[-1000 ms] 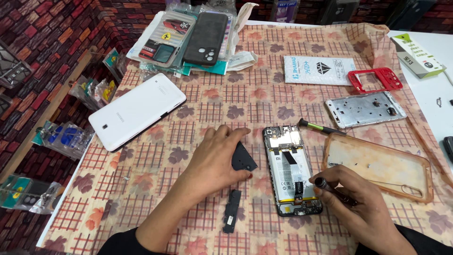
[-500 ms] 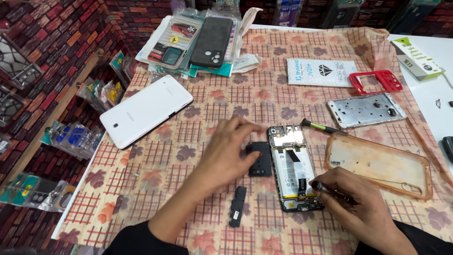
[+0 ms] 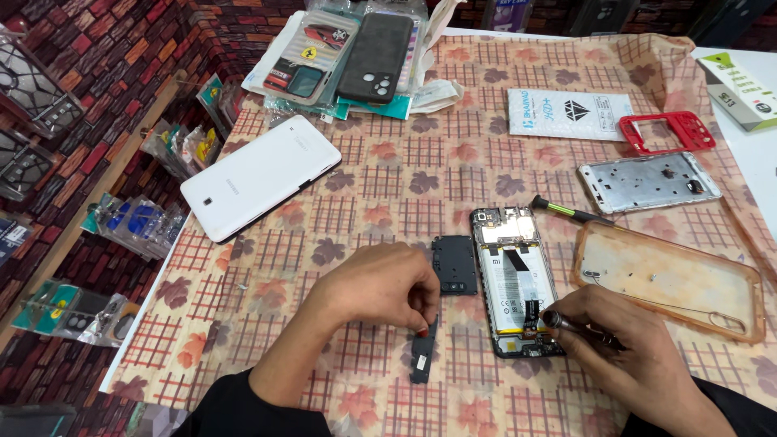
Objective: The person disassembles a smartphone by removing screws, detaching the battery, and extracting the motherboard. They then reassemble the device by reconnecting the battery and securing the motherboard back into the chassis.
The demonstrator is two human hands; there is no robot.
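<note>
An opened phone [image 3: 518, 279] lies back-up on the patterned cloth, its battery and boards exposed. My right hand [image 3: 631, 356] grips a small screwdriver [image 3: 566, 322] whose tip sits at the phone's lower end. My left hand [image 3: 380, 287] rests curled on the cloth left of the phone, fingertips touching the top of a narrow black cover strip [image 3: 422, 356]. A square black inner cover plate [image 3: 455, 264] lies flat between my left hand and the phone.
A clear orange phone case [image 3: 672, 279] holding small screws lies right of the phone. A second screwdriver [image 3: 571, 212], a silver frame [image 3: 647, 181], a red frame [image 3: 668, 133], a white tablet [image 3: 259, 176] and packaged cases [image 3: 356, 57] surround the spot.
My left hand set the square black plate down beside the phone and drew back toward the narrow black strip. The right hand stayed at the phone's lower end.
</note>
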